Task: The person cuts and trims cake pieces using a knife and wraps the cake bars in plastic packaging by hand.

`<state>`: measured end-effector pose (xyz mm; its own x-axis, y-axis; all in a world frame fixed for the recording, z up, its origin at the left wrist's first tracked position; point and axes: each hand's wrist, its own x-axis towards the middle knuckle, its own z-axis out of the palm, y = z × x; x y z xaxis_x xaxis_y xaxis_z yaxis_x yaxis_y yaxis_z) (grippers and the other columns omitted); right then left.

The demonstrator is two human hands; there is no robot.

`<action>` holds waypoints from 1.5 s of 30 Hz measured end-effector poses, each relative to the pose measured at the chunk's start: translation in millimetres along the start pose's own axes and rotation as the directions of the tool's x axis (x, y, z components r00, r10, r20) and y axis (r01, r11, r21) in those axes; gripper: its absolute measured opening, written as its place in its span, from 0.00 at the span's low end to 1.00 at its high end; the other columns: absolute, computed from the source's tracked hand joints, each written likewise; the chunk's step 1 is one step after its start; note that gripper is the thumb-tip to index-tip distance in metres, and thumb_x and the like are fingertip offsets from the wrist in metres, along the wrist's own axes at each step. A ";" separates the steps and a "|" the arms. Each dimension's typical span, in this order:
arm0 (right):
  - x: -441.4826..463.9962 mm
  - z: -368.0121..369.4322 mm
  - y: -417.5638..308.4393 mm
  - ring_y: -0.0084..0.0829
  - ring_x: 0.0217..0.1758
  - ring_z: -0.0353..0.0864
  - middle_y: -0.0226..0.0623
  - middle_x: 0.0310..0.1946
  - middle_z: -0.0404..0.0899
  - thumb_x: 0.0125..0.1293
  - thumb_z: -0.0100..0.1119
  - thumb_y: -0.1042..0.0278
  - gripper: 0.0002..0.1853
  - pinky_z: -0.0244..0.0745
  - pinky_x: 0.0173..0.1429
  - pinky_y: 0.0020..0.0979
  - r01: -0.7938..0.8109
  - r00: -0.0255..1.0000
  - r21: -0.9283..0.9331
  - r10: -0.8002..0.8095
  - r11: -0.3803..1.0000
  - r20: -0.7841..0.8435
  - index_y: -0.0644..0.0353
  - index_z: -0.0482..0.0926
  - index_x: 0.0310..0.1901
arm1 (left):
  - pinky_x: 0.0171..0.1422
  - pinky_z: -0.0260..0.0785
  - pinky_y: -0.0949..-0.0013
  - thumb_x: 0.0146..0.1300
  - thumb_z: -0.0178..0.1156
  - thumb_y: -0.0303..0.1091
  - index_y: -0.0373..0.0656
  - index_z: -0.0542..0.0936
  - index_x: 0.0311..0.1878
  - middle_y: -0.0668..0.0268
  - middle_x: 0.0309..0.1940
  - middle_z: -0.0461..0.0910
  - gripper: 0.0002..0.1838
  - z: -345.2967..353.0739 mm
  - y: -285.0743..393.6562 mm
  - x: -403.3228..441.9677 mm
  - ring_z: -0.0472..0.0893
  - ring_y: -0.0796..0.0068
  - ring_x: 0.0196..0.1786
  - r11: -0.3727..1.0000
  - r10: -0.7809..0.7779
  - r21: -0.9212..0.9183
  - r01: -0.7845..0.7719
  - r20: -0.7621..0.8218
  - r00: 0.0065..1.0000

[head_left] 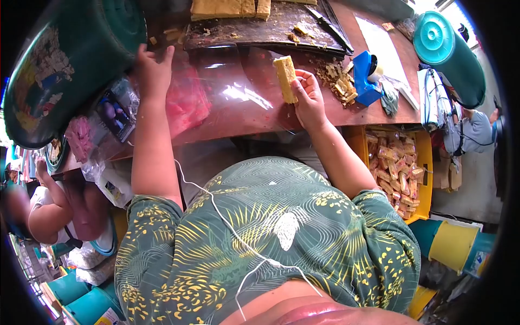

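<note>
My right hand (310,100) pinches a golden-yellow snack bar (285,80) with a crumbly surface, held upright above the table. My left hand (153,70) is raised beside a big dark green drum (103,59); its thumb and fingers are apart and I see nothing in it. Red-tinted clear plastic wrap (187,95) lies on the table just right of that hand. At the far side, a dark tray (238,37) bears a slab of the same yellow snack (222,9), partly cut, and a long knife (330,27).
Crumbs and broken bits (342,85) lie near a blue tape dispenser (368,81). A yellow crate (425,179) of wrapped bars stands below the table on the right. A teal container (449,54) stands at the back right. Another person (51,211) sits at the left.
</note>
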<state>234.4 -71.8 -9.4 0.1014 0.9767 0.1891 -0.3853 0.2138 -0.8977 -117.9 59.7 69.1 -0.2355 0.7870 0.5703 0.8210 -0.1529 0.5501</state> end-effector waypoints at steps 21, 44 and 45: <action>14.2 -1.7 -42.9 0.37 0.58 0.83 0.43 0.54 0.83 0.59 0.77 0.72 0.28 0.79 0.63 0.36 0.325 0.903 -0.821 0.106 0.469 0.417 0.60 0.79 0.62 | 0.84 0.28 0.26 0.54 0.64 0.77 0.51 0.62 0.82 0.73 0.83 0.56 0.59 -20.9 94.8 -147.4 0.41 0.54 0.87 0.898 0.205 0.064 -0.436 0.815 0.542; -82.5 -44.5 -47.2 0.37 0.61 0.76 0.30 0.54 0.78 0.55 0.77 0.57 0.23 0.67 0.69 0.44 0.565 0.809 -0.821 -0.141 -0.085 0.571 0.39 0.85 0.55 | 0.68 0.73 0.58 0.63 0.70 0.53 0.36 0.84 0.58 0.48 0.54 0.83 0.30 101.5 90.9 -79.8 0.82 0.49 0.59 0.916 0.400 -0.204 -0.345 0.529 0.748; -80.6 -38.7 -47.2 0.36 0.60 0.76 0.29 0.53 0.78 0.56 0.76 0.58 0.22 0.67 0.69 0.43 0.567 0.806 -0.821 -0.161 -0.070 0.570 0.38 0.86 0.54 | 0.65 0.75 0.57 0.63 0.71 0.51 0.36 0.84 0.56 0.49 0.51 0.84 0.29 102.1 98.3 -76.5 0.83 0.50 0.56 0.925 0.375 -0.185 -0.331 0.574 0.728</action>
<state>279.9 -161.3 2.3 -0.3792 0.7627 0.5238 0.8374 0.5238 -0.1564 33.9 45.5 17.2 0.4350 0.8587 0.2710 0.7415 -0.5124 0.4332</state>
